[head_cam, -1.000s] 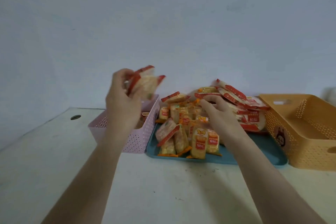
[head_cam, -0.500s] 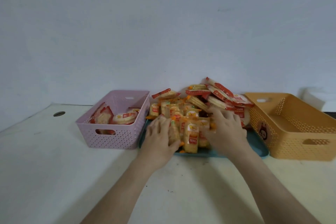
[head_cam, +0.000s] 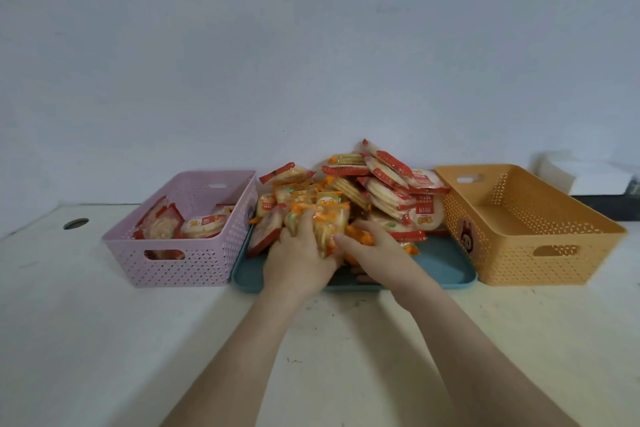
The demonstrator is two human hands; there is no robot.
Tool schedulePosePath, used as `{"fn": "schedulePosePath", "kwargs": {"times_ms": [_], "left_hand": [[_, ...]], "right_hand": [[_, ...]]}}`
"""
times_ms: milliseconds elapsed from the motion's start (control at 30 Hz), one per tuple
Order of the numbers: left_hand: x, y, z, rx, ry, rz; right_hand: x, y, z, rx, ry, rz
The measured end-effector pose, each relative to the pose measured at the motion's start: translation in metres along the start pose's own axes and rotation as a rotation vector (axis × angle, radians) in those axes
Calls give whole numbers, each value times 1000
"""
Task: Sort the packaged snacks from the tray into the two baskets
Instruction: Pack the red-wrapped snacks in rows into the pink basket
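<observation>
Head view, sole view. Item: worktop (head_cam: 104, 340), pale, one. On it, left to right and touching or nearly so: pink basket (head_cam: 180, 267), one; teal tray (head_cam: 440, 267), one; orange basket (head_cam: 519, 253), one. Both baskets lie with the long axis running away from the wearer. Item: red-wrapped packets in the pink basket (head_cam: 159, 227), three showing, perhaps more hidden behind the wall; the orange basket shows none. Item: heap of snacks on the tray, two sorts, red-wrapped round crackers (head_cam: 391, 191) stacked toward the rear right, orange-wrapped packets (head_cam: 327, 222) toward the front left; overlapping too thickly for a count of either. Item: left grip (head_cam: 298, 253), one, fingers curled round a bundle of several orange-wrapped packets held roughly upright at the front of the heap. Item: right grip (head_cam: 375, 250), one, fingers pushed in among the same packets from the right; whether they close round any cannot be told. Relation governing the next move, as judged: if like goes with like, the bundle belongs in the orange basket, which lies to its right, past the right grip and across the bare end of the tray; the right grip is the nearer to it, the left nearer the pink. Sorting appears barely begun.
</observation>
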State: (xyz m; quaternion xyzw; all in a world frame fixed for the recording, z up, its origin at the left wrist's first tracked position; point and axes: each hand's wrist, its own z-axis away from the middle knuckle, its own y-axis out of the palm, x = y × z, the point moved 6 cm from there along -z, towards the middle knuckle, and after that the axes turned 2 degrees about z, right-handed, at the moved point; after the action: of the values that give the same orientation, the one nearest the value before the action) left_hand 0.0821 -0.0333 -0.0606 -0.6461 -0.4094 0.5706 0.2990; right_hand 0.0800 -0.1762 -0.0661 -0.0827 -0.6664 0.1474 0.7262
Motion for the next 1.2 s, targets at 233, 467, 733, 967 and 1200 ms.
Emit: {"fn": "schedulePosePath", "kwargs": {"times_ms": [233, 467, 733, 967, 1200], "left_hand": [[3, -7, 12, -76, -123, 805], [-13, -35, 21, -185, -54, 1112], [-85, -54, 27, -171, 129, 1070], [-214, -28, 12, -32, 417, 1120], [-238, 22, -18, 164, 258, 826]], "right_hand": [[4, 19, -7, 71, 38, -370], [44, 17, 4, 31, -220, -297], [74, -42, 27, -130, -424, -245], [74, -160, 77, -784, -678, -199], [17, -224, 44, -736, -237, 434]]}}
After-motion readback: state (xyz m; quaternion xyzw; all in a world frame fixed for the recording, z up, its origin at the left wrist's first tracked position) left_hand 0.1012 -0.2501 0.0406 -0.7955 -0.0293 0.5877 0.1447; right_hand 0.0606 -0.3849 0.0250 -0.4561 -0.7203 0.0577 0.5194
